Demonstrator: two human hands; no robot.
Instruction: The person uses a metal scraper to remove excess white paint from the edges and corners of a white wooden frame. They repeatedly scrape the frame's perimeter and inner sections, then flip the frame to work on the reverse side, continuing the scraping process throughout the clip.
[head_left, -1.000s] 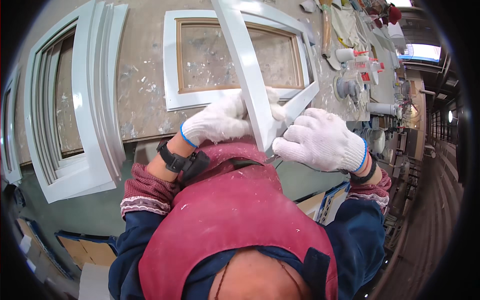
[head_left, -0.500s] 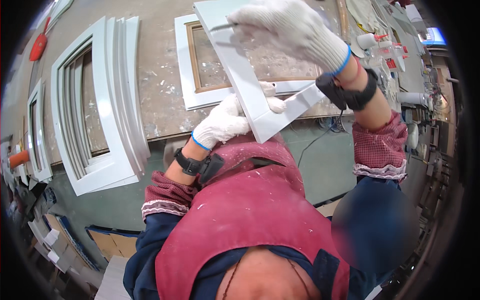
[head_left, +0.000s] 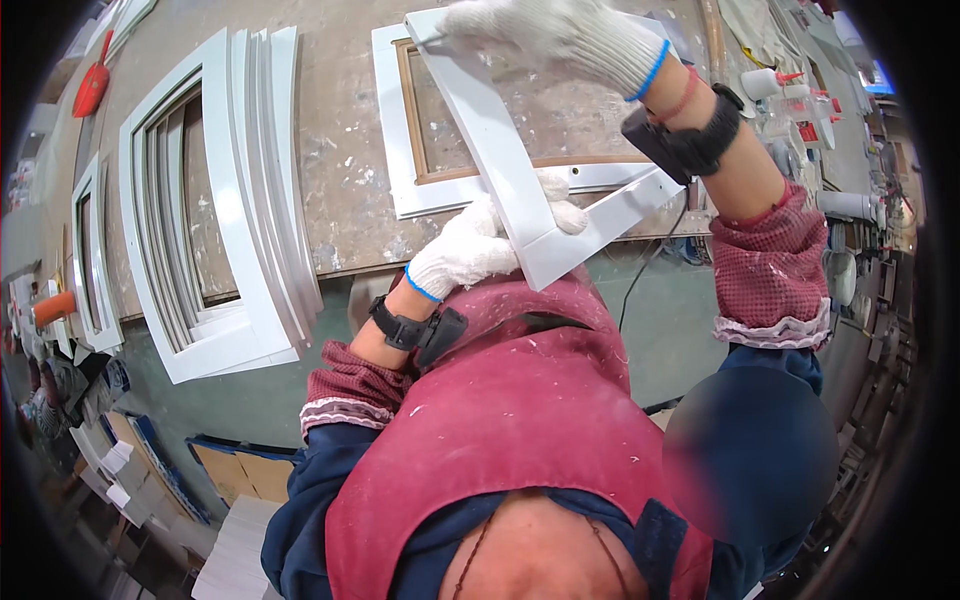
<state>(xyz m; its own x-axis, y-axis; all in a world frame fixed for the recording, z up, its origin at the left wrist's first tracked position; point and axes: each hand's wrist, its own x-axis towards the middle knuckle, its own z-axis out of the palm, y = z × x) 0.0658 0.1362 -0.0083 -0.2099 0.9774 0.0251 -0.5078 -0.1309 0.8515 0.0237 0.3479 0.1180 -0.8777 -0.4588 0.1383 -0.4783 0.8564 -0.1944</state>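
Observation:
I hold a white frame [head_left: 490, 120] tilted up at the table's near edge. My left hand [head_left: 475, 250], in a white knit glove, is closed round its near left side, fingertips showing inside the opening. My right hand [head_left: 550, 40], gloved too, reaches over the frame's far left corner. Its fingers are pinched together there, with a thin greyish tip at them that I cannot make out. Beneath lies a second white frame [head_left: 400, 160] with a brown inner edge [head_left: 415, 120], flat on the table and partly hidden by the first.
Several white frames [head_left: 240, 330] lean in a stack at the left, overhanging the paint-spotted table [head_left: 340, 200]. A smaller white frame [head_left: 98, 290] stands farther left, near a red tool [head_left: 92, 88]. White bottles with red nozzles [head_left: 765, 82] stand at the right. A dark cable [head_left: 640, 275] hangs down.
The whole view has shifted slightly, so everything sits a little farther right. My right hand's fingers have drawn closer to the frame's far left corner. The left hand keeps its grip.

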